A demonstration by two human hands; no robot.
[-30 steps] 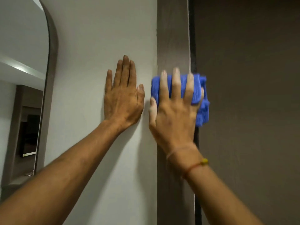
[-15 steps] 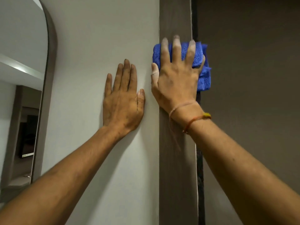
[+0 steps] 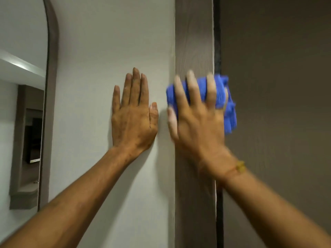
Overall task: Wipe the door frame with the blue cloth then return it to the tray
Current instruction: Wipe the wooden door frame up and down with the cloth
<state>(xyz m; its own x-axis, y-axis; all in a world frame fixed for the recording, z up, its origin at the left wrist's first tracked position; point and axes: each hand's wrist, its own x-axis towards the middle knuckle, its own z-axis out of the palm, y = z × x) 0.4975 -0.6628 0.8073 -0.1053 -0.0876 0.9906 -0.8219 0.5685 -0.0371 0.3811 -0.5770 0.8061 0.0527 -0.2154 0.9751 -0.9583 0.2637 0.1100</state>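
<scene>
Showing dim, soft indoor light, brighter on the wall [image 3: 107,42] than on the dark door [image 3: 277,86]. Smearing with motion blur across the right hand [image 3: 197,119] and blue cloth [image 3: 229,111]. Keeping the left hand [image 3: 133,119] sharp, casting a faint shadow beside it. Bending the mirror frame [image 3: 52,86] at the left edge.

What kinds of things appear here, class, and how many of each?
Hands: 2, left hand and right hand
Blue cloth: 1
Door frame: 1
Mirror: 1
Wrist bands: 2
Total: 7
</scene>
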